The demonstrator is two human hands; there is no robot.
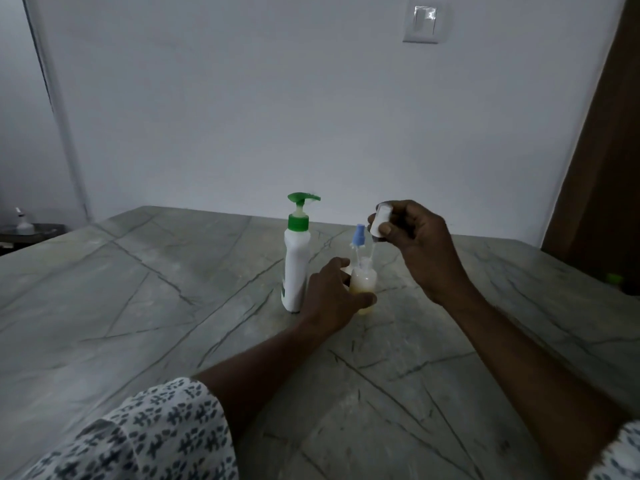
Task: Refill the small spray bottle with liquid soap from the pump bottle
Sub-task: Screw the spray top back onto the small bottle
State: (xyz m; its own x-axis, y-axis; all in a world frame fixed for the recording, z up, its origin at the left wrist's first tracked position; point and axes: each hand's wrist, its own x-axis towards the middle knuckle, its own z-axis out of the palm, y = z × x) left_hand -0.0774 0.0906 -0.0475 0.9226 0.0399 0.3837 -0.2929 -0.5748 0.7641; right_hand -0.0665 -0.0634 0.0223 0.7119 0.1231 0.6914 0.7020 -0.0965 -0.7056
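At frame centre, the left hand (332, 296) grips the small clear spray bottle (363, 283) beside the white green-topped pump bottle (294, 268); the right hand (420, 244) pinches its white spray head (380, 221). Likely recapping: lower straight, twist.

Here's the white pump bottle (294, 268), green pump on top, standing upright on the tabletop (138, 289). Just to its right stands the small spray bottle (363, 279) (clear, pale yellow liquid inside), uncapped. Its white spray head (378, 221) is held above, dip tube slanting down to the open neck.
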